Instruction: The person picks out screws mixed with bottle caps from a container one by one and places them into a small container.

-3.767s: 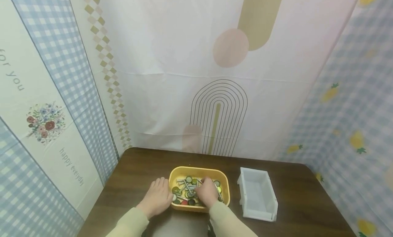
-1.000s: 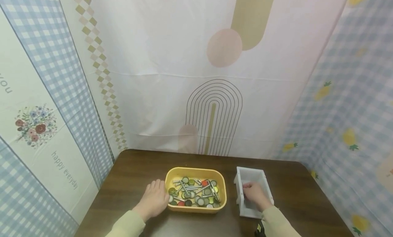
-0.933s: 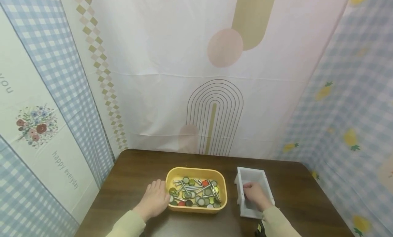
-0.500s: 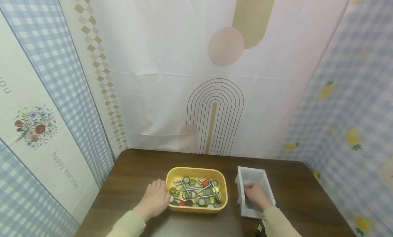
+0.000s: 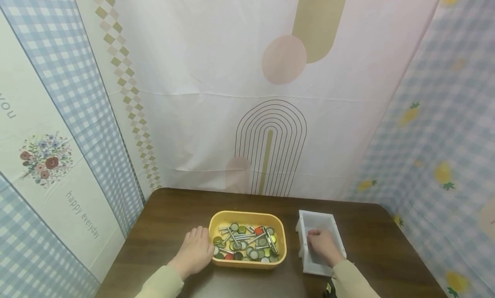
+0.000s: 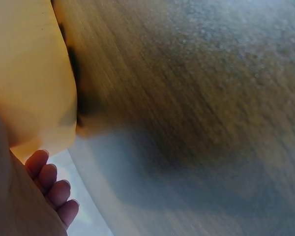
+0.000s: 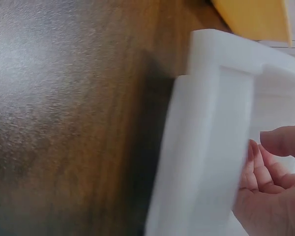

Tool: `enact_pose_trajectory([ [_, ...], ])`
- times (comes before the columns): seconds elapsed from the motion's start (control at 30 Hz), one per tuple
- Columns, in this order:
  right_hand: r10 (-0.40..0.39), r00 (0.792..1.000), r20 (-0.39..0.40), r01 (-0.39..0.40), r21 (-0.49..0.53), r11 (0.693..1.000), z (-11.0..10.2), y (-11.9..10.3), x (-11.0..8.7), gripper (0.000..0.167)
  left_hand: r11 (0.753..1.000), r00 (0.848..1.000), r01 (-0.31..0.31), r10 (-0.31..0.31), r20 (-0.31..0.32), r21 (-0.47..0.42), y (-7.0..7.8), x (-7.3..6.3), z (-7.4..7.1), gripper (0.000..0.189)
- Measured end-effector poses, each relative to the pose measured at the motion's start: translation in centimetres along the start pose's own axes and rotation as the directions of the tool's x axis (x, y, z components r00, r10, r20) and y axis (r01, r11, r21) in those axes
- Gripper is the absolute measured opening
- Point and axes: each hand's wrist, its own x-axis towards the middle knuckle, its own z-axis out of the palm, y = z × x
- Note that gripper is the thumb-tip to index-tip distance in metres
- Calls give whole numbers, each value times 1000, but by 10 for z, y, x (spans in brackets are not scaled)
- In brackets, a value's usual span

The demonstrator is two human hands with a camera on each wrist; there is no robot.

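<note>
My left hand point(image 5: 195, 249) lies against the left end of a yellow plastic box point(image 5: 247, 265), fingers extended. In the left wrist view its fingertips point(image 6: 59, 192) show just below the box's yellow wall point(image 6: 34, 73). Silver bolts point(image 5: 242, 237) and bottle caps point(image 5: 254, 254) in green, grey, red and yellow lie mixed in the box. My right hand point(image 5: 324, 247) is inside a white plastic bin point(image 5: 304, 250), near its left wall. In the right wrist view the right hand's fingers are loosely curled, the thumb point(image 7: 280, 140) apart from them, and nothing shows between them.
Both containers stand on a dark brown wooden table point(image 5: 170, 212), the white bin right of the yellow box with a gap between. A white patterned cloth point(image 5: 193, 135) hangs behind the table. Blue checked cloths point(image 5: 417, 152) flank it.
My right hand has moved from among the bolts and caps in the yellow box rightward into the white bin. Its fingers have loosened slightly. The left hand stays at the box's end.
</note>
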Motion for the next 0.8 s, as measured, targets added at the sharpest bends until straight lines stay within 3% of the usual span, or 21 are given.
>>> enact_pose_trajectory([
  [0.3, -39, 998, -46, 40, 41, 998, -21, -33, -2, 34, 999, 997, -32, 32, -70, 0, -3, -1, 3, 16],
  [0.5, -76, 995, -63, 86, 158, 984, -15, -69, -10, 36, 1000, 999, -16, 15, -48, -3, -6, 0, 6, 15],
  [0.6, -75, 997, -16, 77, 202, 976, -2, -85, -14, 38, 1000, 999, -6, 6, -38, -5, -6, 1, 7, 14],
  [0.8, -45, 990, 131, 24, 161, 987, 30, -107, -21, 47, 999, 998, -20, 19, -61, -26, -2, 0, 7, 15],
])
